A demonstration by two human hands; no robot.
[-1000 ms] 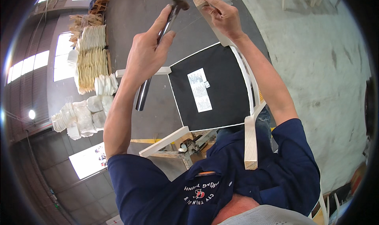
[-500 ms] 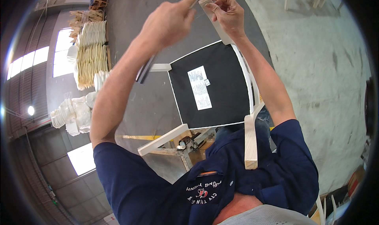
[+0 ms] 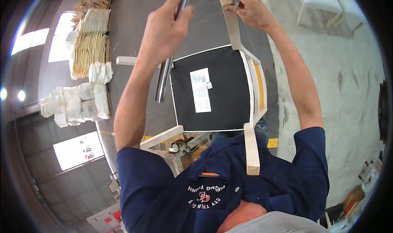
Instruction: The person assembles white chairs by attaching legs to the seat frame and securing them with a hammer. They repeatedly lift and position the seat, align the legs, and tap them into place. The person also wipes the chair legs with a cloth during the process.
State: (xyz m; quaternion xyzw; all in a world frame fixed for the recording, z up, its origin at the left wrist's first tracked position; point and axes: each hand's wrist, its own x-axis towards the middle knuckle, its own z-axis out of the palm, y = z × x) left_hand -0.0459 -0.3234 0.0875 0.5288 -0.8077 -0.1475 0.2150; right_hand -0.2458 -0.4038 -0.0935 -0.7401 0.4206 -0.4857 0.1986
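An upturned chair lies in front of me, its seat underside covered in black cloth (image 3: 225,98) with a white label (image 3: 200,90) on it. My left hand (image 3: 168,32) is closed round the shiny metal handle of a hammer (image 3: 165,79), whose head is beyond the upper edge of the view. At the tip of the far right chair leg (image 3: 233,28), my right hand (image 3: 251,10) has its fingers bent around the wood. Something small and shiny shows by these fingers, too small to name. The near right leg (image 3: 251,151) points toward my chest.
A wooden stand with a metal clamp (image 3: 176,146) is under the chair's near left side. Stacked pale chair parts (image 3: 88,40) and wrapped bundles (image 3: 77,104) line the left. White stools (image 3: 317,2) stand at the far right.
My left hand has drawn the hammer back left, away from the leg's tip. My right hand remains at that tip, its fingers shifted slightly. The whole view has shifted a little.
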